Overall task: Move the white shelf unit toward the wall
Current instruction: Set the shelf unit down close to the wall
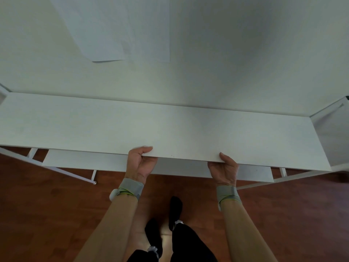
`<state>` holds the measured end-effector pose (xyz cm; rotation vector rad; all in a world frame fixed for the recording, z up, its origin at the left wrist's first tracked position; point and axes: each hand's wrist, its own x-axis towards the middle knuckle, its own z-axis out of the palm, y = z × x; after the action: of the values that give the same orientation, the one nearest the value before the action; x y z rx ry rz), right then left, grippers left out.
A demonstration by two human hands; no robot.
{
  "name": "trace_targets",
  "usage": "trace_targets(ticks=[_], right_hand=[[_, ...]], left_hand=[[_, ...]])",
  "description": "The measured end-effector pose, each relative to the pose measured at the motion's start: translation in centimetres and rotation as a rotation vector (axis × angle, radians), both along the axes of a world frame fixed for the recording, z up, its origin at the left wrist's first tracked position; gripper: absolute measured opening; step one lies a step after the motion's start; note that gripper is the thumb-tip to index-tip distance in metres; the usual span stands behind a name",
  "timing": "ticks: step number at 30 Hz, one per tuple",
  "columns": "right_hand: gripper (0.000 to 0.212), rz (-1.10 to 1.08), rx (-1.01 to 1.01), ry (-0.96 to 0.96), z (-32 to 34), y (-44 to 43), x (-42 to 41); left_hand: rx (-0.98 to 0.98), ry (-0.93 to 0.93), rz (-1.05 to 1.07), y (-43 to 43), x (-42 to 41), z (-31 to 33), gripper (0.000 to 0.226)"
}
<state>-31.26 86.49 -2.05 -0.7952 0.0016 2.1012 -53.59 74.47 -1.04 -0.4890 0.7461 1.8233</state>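
Both forearms reach forward, palms up. Left hand [140, 164] and right hand [224, 170] clamp the shelf unit's [170, 127] near top edge, thumbs above; its far edge meets the wall [226, 53].

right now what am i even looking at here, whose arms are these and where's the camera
The camera sits on a person's head, looking forward and down, so the arms are their own. Both hands grip the near edge of a white shelf unit: the left hand and the right hand, thumbs on top, fingers underneath. Grey bands wrap both wrists. The top board is bare. Behind it is a pale wall with paper sheets on it. Below are a reddish wooden floor and the person's feet.
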Motion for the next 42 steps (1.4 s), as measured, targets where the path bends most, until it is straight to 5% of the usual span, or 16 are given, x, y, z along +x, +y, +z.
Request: trace_targets(ticks=[17, 22, 42], right_hand=[[0.051, -0.016, -0.001, 0.004, -0.8, -0.7, -0.8], [0.031, -0.039, -0.008, -0.033, -0.6, -0.8, -1.0], [0.016, -0.08, -0.063, -0.117, 0.4, -1.6, 0.3]], left_hand=[[-0.02, 0.0, -0.002, -0.4, -1.0, -1.3, 0.025], [-0.027, -0.023, -0.005, -0.5, -1.0, -1.3, 0.026], [-0.086, -0.045, 0.001, -1.7, 0.1, -0.5, 0.018]])
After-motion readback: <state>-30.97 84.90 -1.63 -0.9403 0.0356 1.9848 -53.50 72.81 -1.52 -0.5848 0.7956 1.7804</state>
